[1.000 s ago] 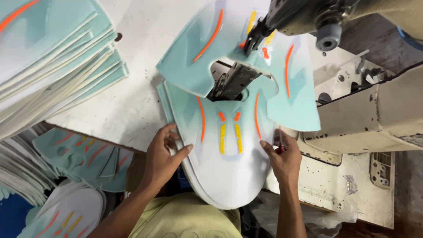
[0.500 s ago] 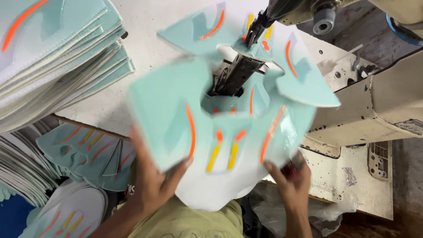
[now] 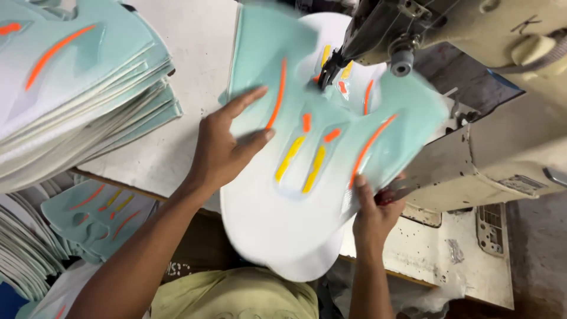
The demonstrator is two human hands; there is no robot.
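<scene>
The person's left hand (image 3: 221,155) is lying flat on a big mint and white shoe piece (image 3: 307,177). Its fingers (image 3: 251,97) are spreading wide and pressing down on the mint part, beside a long orange stripe. The right hand (image 3: 373,215) is down at about five o'clock from the middle of the piece. Its fingers are pinching the edge of the piece tight, thumb on top. Something small and red is showing in that hand too, but I cannot tell what it is.

The piece is lying on the white table (image 3: 195,71), with its top end at twelve o'clock under the sewing machine (image 3: 472,35). The round white end is hanging over the table edge at six o'clock, toward the person's yellow-green shirt (image 3: 236,295). The piece is looking a bit blurry at the top.

At nine o'clock a tall stack of the same pieces (image 3: 77,94) is sitting on the table. At seven o'clock, lower down, more pieces (image 3: 97,215) are lying in a pile.

To do this well, I think the flat hand should be keeping the piece smooth, with no wrinkles, while the pinching hand is steering slowly. Fingers should be staying well away from the needle part.
</scene>
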